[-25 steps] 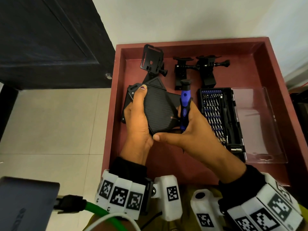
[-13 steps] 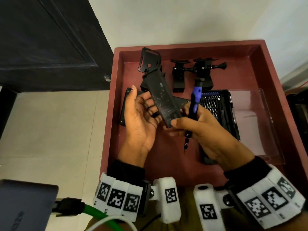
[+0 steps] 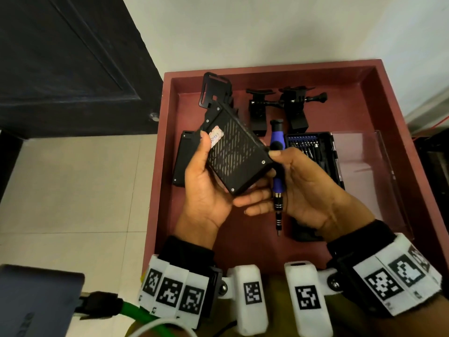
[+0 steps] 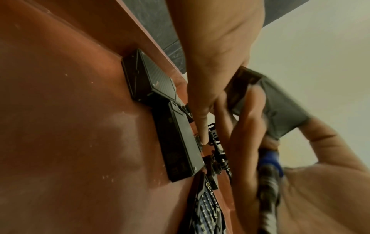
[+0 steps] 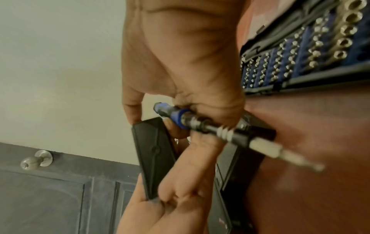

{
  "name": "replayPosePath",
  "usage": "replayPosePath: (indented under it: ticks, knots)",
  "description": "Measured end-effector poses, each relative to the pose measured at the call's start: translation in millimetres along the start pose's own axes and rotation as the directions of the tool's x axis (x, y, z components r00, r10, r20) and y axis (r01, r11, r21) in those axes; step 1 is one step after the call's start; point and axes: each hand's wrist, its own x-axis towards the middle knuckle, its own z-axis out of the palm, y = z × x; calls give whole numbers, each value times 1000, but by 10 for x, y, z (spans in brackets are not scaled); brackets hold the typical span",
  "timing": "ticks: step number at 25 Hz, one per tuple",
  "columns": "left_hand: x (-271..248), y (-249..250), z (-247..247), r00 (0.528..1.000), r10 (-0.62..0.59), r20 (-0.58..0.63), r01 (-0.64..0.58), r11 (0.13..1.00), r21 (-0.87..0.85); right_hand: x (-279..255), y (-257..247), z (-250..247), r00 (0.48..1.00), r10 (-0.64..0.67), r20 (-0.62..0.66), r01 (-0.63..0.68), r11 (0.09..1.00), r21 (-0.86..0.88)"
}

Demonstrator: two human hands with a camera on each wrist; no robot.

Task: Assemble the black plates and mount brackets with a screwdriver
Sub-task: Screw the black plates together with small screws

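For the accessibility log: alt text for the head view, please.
Both hands hold a black perforated plate above a red tray; the right hand also grips a blue screwdriver, tip down. Mount brackets and a bit case lie behind.

The white sticker (image 3: 217, 138) on the held black plate (image 3: 237, 152) bears writing too blurred to read.

A tray (image 3: 413, 142) holds everything, and both hands are above its middle. The left hand (image 3: 204, 190) and the right hand (image 3: 308, 186) hold one plate (image 3: 239, 152) up between them, and the right hand also holds the screwdriver (image 3: 277, 166) just right of that plate, tip toward the person. Another plate (image 3: 181, 161) lies in the tray on the left, under the left hand, the brackets (image 3: 295, 105) stand at the back, and the bit box (image 3: 315, 152) lies on the right, behind the right hand.
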Motion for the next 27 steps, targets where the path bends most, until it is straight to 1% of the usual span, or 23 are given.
replayPosePath:
  ticks: [2, 4, 5, 7, 9, 11, 12, 13, 16, 18, 19, 22, 27]
  knots:
    - [20, 14, 5, 993, 62, -103, -62, 998, -2, 9, -54, -44, 987, -4, -159, -13, 994, -104]
    - [61, 18, -15, 980, 84, -181, -87, 996, -8, 11, -111, -148, 941, -70, -331, 40, 995, -96]
    - [77, 13, -17, 971, 87, -220, -89, 996, 4, 0, -149, -213, 909, -118, -399, 91, 992, -86]
    - [98, -4, -32, 960, 104, -260, -96, 994, 43, -45, -252, -349, 845, -242, -477, 221, 970, -101]
    - [80, -10, -5, 968, 104, -230, -84, 992, 94, -99, -327, -445, 760, -383, -525, 369, 919, -137]
    - [65, -24, 23, 982, 62, -176, -34, 987, 160, -148, -369, -466, 652, -508, -564, 503, 846, -180]
    - [73, -41, 12, 985, 46, -169, -13, 982, 190, -164, -382, -445, 612, -564, -555, 560, 804, -200]
    - [85, -57, 4, 983, 35, -178, 6, 974, 225, -169, -389, -411, 588, -620, -520, 611, 761, -217]
    - [133, -95, 9, 971, 32, -239, 44, 951, 306, -162, -360, -279, 533, -789, -305, 748, 608, -267]
    - [166, -125, 3, 962, 57, -266, 36, 943, 330, -138, -301, -200, 483, -858, -172, 790, 512, -337]
    - [174, -134, 5, 960, 71, -272, 28, 939, 341, -127, -274, -175, 466, -875, -131, 791, 478, -382]
    - [176, -142, 1, 954, 100, -282, 9, 933, 360, -114, -224, -155, 443, -891, -99, 764, 433, -479]
    - [160, -142, 14, 951, 120, -285, -7, 929, 369, -100, -211, -172, 432, -895, -106, 731, 417, -540]
